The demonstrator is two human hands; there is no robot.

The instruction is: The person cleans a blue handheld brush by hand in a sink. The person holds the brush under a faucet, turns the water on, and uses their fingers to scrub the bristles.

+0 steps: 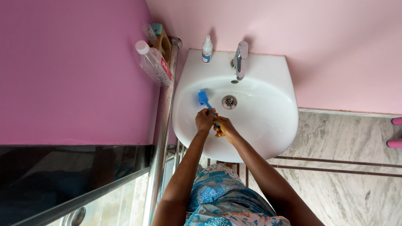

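hands: I see L hand [204, 120] and R hand [223, 127] both closed on the blue brush [204, 99] handle, over the basin.
brush: head up-left of hands, on inner wall of white sink [268, 121], just left of drain [229, 101].
technique: imo keep bristles flat on the curve, short strokes toward drain.
sink: no standing water that I can see.
far: tap [240, 58], small white bottle [207, 49] on rim; clear plastic bottle [153, 62] on left, looks near empty.
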